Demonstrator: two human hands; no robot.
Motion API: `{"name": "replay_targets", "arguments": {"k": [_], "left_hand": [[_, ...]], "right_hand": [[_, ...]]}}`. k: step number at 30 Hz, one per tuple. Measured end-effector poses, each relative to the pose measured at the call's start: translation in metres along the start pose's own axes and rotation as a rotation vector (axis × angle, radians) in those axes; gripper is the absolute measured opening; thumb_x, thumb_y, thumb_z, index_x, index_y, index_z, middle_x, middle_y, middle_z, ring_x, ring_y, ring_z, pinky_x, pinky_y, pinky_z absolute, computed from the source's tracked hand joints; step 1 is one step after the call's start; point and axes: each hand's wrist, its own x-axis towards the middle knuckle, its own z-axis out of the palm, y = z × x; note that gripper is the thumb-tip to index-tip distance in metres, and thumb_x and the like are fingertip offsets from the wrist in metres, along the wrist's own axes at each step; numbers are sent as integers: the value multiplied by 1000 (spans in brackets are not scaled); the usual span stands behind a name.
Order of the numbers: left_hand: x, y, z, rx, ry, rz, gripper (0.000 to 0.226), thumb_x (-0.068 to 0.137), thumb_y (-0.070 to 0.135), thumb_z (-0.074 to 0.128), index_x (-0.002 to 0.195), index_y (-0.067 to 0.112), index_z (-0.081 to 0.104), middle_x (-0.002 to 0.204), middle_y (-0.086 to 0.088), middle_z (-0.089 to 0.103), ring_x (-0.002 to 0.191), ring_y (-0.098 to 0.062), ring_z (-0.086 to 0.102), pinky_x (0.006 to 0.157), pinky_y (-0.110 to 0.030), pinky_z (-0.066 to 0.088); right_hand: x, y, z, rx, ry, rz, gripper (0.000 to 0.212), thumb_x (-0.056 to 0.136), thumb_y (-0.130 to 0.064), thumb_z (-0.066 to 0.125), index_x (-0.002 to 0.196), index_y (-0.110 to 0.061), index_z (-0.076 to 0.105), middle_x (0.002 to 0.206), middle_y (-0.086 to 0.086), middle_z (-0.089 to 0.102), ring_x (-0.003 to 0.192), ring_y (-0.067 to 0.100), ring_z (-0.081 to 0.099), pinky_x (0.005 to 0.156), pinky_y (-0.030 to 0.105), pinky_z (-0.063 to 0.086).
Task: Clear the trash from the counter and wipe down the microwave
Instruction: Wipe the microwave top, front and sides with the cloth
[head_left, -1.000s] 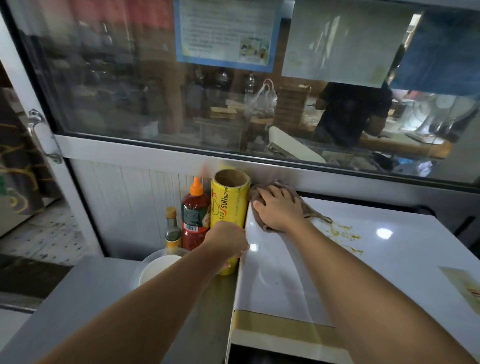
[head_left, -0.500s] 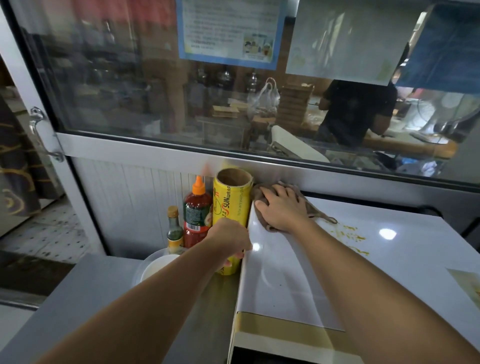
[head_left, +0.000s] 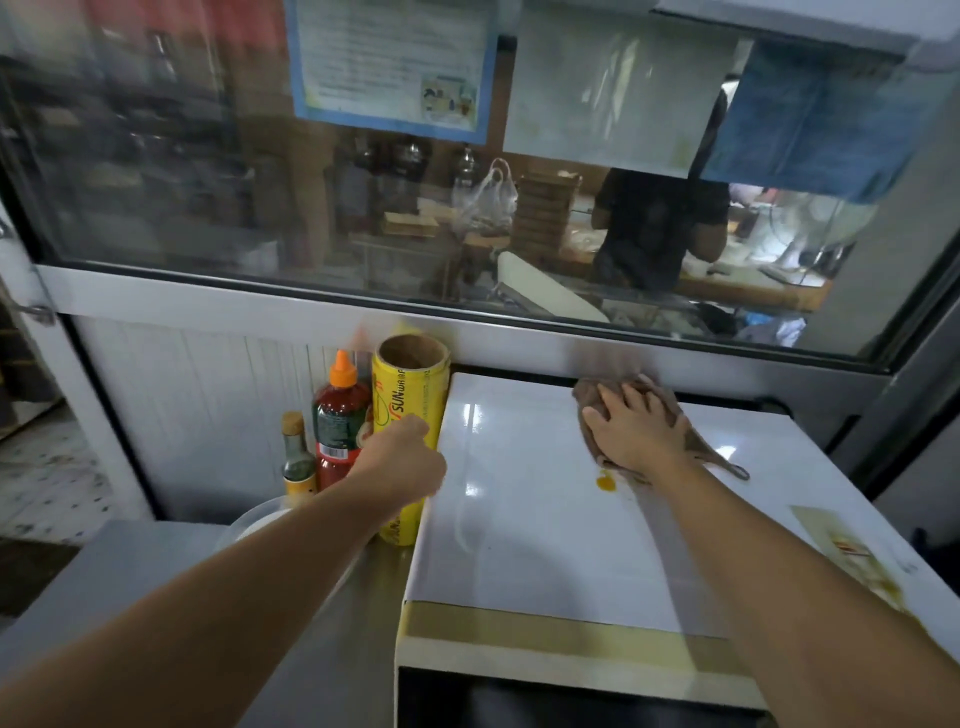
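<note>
The white microwave (head_left: 524, 540) fills the lower right, seen from above, with a tan tape strip along its front edge. My right hand (head_left: 636, 434) presses flat on a brown cloth (head_left: 589, 392) at the back of the microwave's top. A small orange-yellow stain (head_left: 605, 483) lies just in front of that hand. My left hand (head_left: 402, 460) grips the upright yellow cling-wrap roll (head_left: 408, 395), which stands against the microwave's left side.
A red sauce bottle with an orange cap (head_left: 338, 426), a small dark bottle (head_left: 297, 457) and a white bowl (head_left: 254, 522) stand left of the roll on the steel counter (head_left: 130, 571). A glass window runs behind. A yellowed sticker (head_left: 841, 545) sits on the microwave's right.
My right hand has slid the cloth rightwards along the microwave's back edge, away from the roll. Most of the yellow streaks are gone. My left hand stays on the roll.
</note>
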Motion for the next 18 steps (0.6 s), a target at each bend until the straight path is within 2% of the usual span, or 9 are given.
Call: {"name": "replay_targets", "arguments": {"k": [2, 6, 9, 12, 16, 18], "left_hand": [[-4, 3, 3, 98, 46, 63, 68, 73, -6, 58, 134, 18, 45, 131, -10, 51, 119, -29, 47, 81, -34, 49], [-3, 7, 13, 160, 43, 101, 63, 79, -8, 48, 136, 18, 46, 138, -8, 45, 127, -28, 35, 83, -28, 37], [-1, 7, 20, 142, 65, 116, 50, 87, -6, 43, 133, 11, 50, 140, -8, 46, 126, -27, 42, 84, -26, 37], [-4, 8, 23, 35, 96, 103, 53, 90, -6, 38, 138, 14, 44, 138, -13, 48, 110, -23, 46, 77, -23, 46], [-16, 8, 26, -34, 42, 79, 58, 92, -8, 34, 145, 16, 34, 142, -13, 40, 122, -27, 42, 83, -27, 44], [-24, 7, 27, -37, 34, 89, 58, 90, -8, 36, 143, 16, 37, 140, -12, 43, 110, -25, 51, 75, -27, 48]], "right_hand": [[-7, -15, -1, 14, -40, -6, 56, 95, -48, 19, 149, -35, 13, 160, -4, 2, 146, 28, 0, 112, 59, 1], [-28, -59, 9, 12, -40, -238, 53, 97, -45, 20, 149, -37, 14, 159, -6, 3, 146, 26, -1, 113, 58, 2], [-37, -52, 9, 5, -21, -311, 52, 97, -47, 21, 147, -38, 17, 159, -8, 7, 145, 23, 2, 114, 56, 3], [-40, -14, 4, 10, -7, -177, 54, 95, -52, 21, 147, -39, 17, 159, -8, 7, 146, 23, 2, 114, 56, 4], [-57, 16, -2, 26, -21, 8, 54, 96, -51, 20, 148, -37, 14, 160, -5, 3, 146, 26, -2, 114, 57, 0], [-71, 5, 0, 39, -28, -15, 52, 97, -48, 19, 148, -37, 14, 160, -5, 2, 146, 27, -2, 114, 56, -1]]}}
